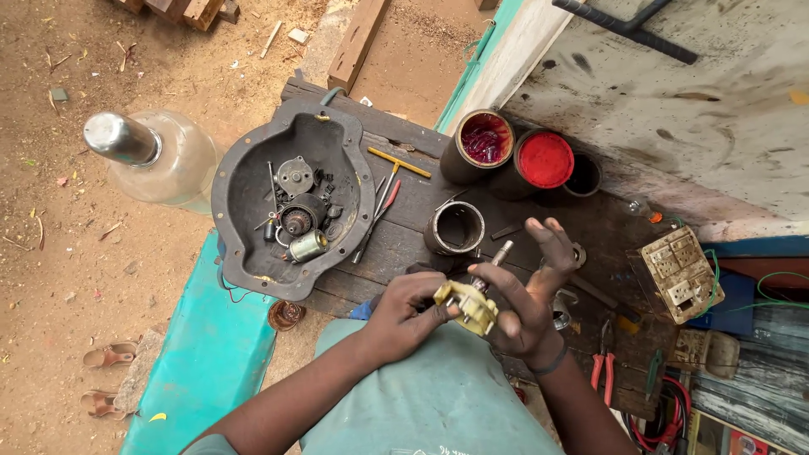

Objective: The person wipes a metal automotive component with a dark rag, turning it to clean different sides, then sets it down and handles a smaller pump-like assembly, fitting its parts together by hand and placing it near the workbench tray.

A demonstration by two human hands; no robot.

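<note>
The left hand (403, 307) was closed around a small yellowish part (468, 305), fingers pinching its left end. The right hand (529, 297) cupped the same part from the right, its lower fingers curled under it while the upper fingers spread open and pointed away from the body. So the part sat between the two hands, touching both, just above the person's teal shirt (430, 396). A short metal shaft (499, 254) stuck out from the part toward the far side; how it joined was hard to make out, as the fingers covered that spot.

Just beyond the hands, on the dark wooden bench (404, 227), stood a metal ring (455, 227). Farther off were two dark tins, one open with red inside (484, 139), one with a red lid (545, 159). To the left lay a dark housing shell (244, 185) holding small motor pieces, with screwdrivers (375, 211) beside its right edge. Near right, red-handled pliers (603, 364) rested at the bench edge, and a worn switch plate (678, 271) lay further right. A glass jar (160, 156) stood on the dirt ground at far left.
</note>
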